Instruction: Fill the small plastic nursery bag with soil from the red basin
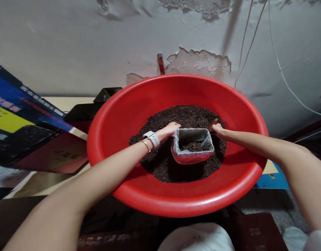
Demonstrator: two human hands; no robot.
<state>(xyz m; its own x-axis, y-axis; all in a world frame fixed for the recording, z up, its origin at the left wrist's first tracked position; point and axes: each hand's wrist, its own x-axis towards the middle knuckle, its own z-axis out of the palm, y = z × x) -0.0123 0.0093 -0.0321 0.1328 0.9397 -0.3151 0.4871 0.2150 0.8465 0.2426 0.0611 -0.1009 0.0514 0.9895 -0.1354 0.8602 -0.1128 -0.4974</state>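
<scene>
Your left hand [172, 129] curls over the rim of the open pouch [192, 153] standing in dark granules [176, 170] inside the red basin [113, 122]. Your right hand [218, 130] sits at the far rim, grip unclear. Behind: a peeling plaster wall [199, 62] and dangling wires [278, 62].

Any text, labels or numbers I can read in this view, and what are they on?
Nothing reads clearly.
Blue and yellow box: white and red printed lines, too blurred to read.
Maroon box: faint marks, unreadable.
Dark red box: small emblem, too small to read.
Foil bag and red basin: no print visible.
</scene>
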